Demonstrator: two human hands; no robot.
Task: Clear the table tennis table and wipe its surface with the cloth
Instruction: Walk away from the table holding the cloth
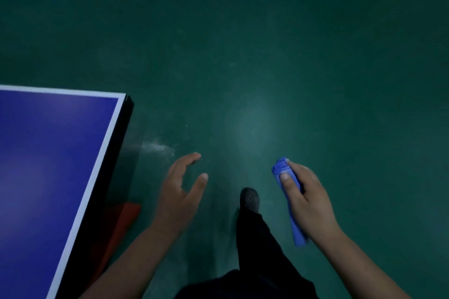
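The blue table tennis table [48,165] with a white border fills the lower left; only its corner shows, and nothing lies on that part. My right hand [306,199] grips a rolled blue cloth [283,165], whose ends stick out above my fingers and below my palm. My left hand [181,192] hangs in the air to the right of the table's edge, fingers loosely spread and holding nothing. Both hands are off the table, above the floor.
A dark green floor [267,43] spreads across the view. My leg in dark trousers and a dark shoe [249,198] steps forward between my hands. A red object [121,216] lies on the floor under the table's edge.
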